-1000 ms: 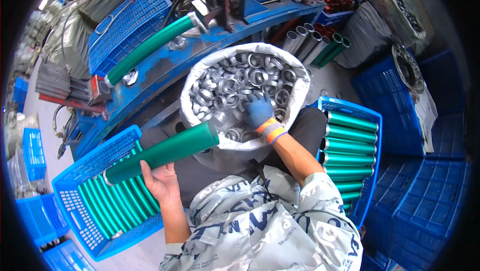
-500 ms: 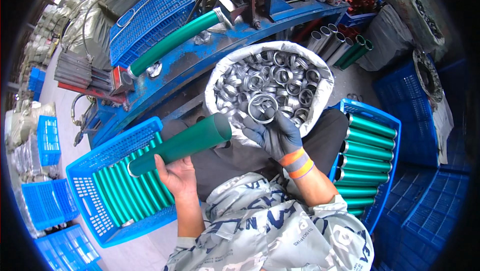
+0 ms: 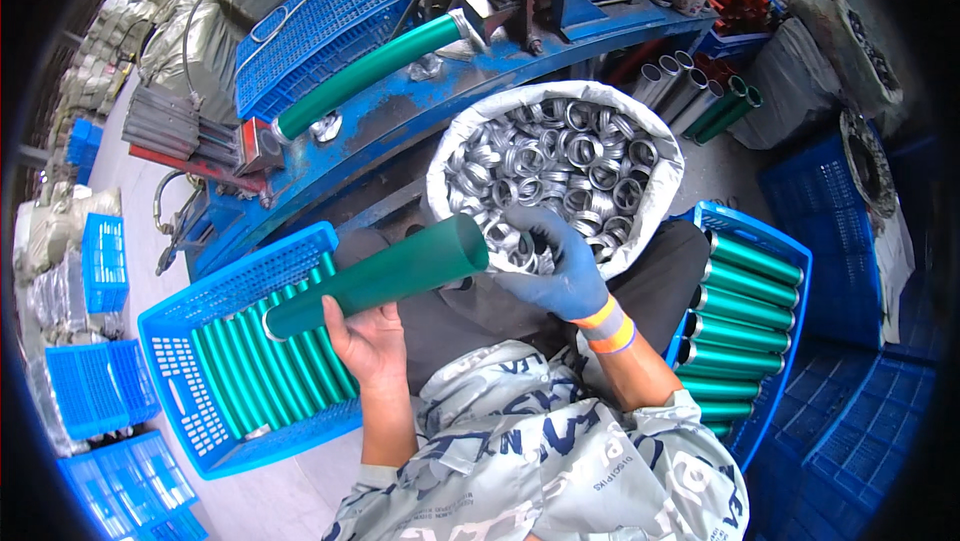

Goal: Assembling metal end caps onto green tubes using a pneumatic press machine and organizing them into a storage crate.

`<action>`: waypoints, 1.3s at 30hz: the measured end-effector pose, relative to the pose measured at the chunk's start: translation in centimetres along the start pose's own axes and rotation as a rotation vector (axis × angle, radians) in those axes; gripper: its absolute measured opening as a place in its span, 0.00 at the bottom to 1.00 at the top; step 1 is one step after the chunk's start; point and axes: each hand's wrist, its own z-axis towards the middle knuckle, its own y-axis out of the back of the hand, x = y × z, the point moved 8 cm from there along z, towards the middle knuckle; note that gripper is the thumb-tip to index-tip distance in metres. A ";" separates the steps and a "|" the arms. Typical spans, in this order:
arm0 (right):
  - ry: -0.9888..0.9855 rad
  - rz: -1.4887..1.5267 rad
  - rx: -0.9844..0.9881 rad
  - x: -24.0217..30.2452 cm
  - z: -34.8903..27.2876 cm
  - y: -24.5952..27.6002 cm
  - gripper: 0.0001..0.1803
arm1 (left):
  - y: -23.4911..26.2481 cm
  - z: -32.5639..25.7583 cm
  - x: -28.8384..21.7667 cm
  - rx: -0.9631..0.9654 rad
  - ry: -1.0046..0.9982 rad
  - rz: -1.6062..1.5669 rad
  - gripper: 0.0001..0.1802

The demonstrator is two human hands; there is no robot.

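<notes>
My bare left hand (image 3: 368,346) is wrapped around the underside of a green tube (image 3: 380,276), which slants up to the right. The tube's open end faces my right hand, and a silvery ring edges its lower left end. My right hand (image 3: 560,276), in a blue-grey glove with an orange-striped cuff, curls around a metal ring (image 3: 522,249) just beside that open end. Its fingers partly hide the ring. Behind the hand stands a white sack (image 3: 668,191) with its rim rolled down, heaped with similar silvery rings.
A blue crate (image 3: 165,326) of green tubes stands at left, another blue crate (image 3: 795,286) of tubes at right. Across the back runs a blue machine bench (image 3: 390,106) with a green tube (image 3: 370,71) clamped on it. Grey and green tubes (image 3: 700,96) stand behind the sack.
My right hand has turned and brought the metal ring from over the sack down toward the tube's open end. My left hand still holds the tube. The whole view has shifted slightly.
</notes>
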 end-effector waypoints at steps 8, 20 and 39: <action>-0.236 0.671 0.017 -2.5 -0.6 -1.3 0.65 | -0.7 -0.7 -0.5 0.048 -0.008 0.128 0.15; -0.369 0.301 0.093 -3.0 -0.3 -1.6 0.46 | 1.1 -0.3 -1.3 -0.001 -0.085 0.179 0.13; -0.468 0.704 -0.335 -15.5 -1.5 -0.9 0.36 | -7.9 3.9 -1.8 0.361 -0.225 0.397 0.42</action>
